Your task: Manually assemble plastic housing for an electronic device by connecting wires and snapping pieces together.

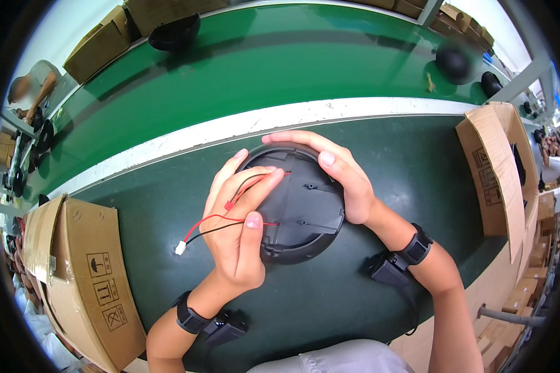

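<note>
A round black plastic housing [311, 208] is held between my two hands above the dark green worktable [330, 304], its flat, ribbed side facing up. My left hand [233, 242] grips its left side, with thumb and fingers over the edge. Two pairs of thin red and black wires come out of the housing beneath those fingers. One pair ends in a white connector [180, 248], the other in a small red connector [229, 205] lying against my fingers. Curved around the top and right rim is my right hand [348, 180], its thumb on the edge.
Cardboard boxes stand at the left [84, 280] and right [488, 174]. Beyond a white rail [280, 118] runs a green conveyor belt [261, 62], carrying a black bowl-shaped shell [175, 34] and a black round part [454, 63]. A person [40, 87] sits far left.
</note>
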Tool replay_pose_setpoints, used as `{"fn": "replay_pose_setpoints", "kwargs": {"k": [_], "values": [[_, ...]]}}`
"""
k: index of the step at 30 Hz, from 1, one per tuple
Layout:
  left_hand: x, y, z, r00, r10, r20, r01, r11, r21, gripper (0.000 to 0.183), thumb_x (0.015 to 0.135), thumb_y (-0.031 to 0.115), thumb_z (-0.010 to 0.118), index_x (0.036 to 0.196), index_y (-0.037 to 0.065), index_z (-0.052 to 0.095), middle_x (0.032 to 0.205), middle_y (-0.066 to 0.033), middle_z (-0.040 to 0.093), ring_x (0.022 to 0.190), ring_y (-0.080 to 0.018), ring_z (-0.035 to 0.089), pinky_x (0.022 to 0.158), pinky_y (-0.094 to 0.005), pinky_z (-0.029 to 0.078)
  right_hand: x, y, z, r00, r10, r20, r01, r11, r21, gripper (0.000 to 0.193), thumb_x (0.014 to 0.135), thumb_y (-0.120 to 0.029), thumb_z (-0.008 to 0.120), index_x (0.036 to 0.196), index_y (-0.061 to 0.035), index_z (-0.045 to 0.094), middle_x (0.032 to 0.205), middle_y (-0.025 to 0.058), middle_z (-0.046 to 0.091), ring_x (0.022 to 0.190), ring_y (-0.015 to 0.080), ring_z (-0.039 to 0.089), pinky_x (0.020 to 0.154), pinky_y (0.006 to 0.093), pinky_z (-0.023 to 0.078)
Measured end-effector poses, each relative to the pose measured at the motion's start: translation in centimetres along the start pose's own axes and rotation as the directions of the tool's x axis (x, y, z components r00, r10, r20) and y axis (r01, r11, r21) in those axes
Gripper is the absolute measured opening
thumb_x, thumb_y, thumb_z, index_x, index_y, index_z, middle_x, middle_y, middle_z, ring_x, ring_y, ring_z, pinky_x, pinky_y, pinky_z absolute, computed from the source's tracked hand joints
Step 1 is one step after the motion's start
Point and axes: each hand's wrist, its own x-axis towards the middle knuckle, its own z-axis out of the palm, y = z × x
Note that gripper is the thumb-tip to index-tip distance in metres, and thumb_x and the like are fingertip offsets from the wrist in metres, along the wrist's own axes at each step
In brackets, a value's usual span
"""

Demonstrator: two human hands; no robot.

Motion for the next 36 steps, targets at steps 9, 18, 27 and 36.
{"fn": "replay_pose_setpoints", "kwargs": {"k": [9, 18, 27, 36], "values": [[0.3, -0.3, -0.2, 1.000, 0.006, 0.029, -0.005, 0.999, -0.042, 0.044, 0.090, 0.027, 0.043, 0.114, -0.002, 0.065, 0.115, -0.0197, 0.060, 0.117, -0.0398, 0.051, 0.103, -0.0488, 0.037, -0.5, 0.2, 0.3, 0.989, -0.103, -0.103, 0.094, 0.992, -0.085, 0.048, 0.093, -0.025, 0.040, 0.125, 0.0083, 0.053, 0.127, 0.0187, 0.059, 0.121, 0.0259, 0.054, 0.106, 0.0355, 0.037], [-1.2, -2.2, -0.6, 0.998, 0.021, 0.053, -0.017, 0.997, -0.080, 0.130, 0.050, 0.051, 0.090, 0.144, 0.000, 0.017, 0.151, -0.0317, 0.010, 0.141, -0.0436, 0.018, 0.114, -0.0524, 0.019, -0.5, 0.0, -0.5, 0.973, -0.093, -0.212, 0.068, 0.991, -0.119, 0.055, 0.090, -0.032, 0.041, 0.125, 0.0094, 0.052, 0.127, 0.0200, 0.058, 0.120, 0.0271, 0.054, 0.106, 0.0353, 0.036], [-1.7, -1.5, 1.1, 0.964, -0.242, 0.110, 0.257, 0.954, -0.153, 0.147, 0.041, 0.035, 0.097, 0.149, 0.000, 0.004, 0.150, -0.0243, 0.019, 0.137, -0.0416, 0.031, 0.110, -0.0488, 0.033, -0.5, 0.1, 0.8, 0.949, -0.115, -0.293, 0.044, 0.970, -0.239, 0.066, 0.091, -0.041, 0.036, 0.132, 0.0100, 0.046, 0.134, 0.0225, 0.051, 0.124, 0.0285, 0.051, 0.107, 0.0372, 0.036], [-1.7, -1.3, 0.8, 0.971, -0.212, 0.108, 0.223, 0.969, -0.105, 0.139, 0.048, 0.037, 0.096, 0.148, -0.002, 0.008, 0.149, -0.0229, 0.027, 0.137, -0.0330, 0.034, 0.112, -0.0434, 0.032, -0.2, -1.4, -1.3, 0.970, 0.139, -0.201, -0.124, 0.989, 0.087, 0.061, 0.097, -0.042, 0.034, 0.129, 0.0078, 0.048, 0.133, 0.0202, 0.051, 0.126, 0.0270, 0.047, 0.111, 0.0372, 0.030]]}}
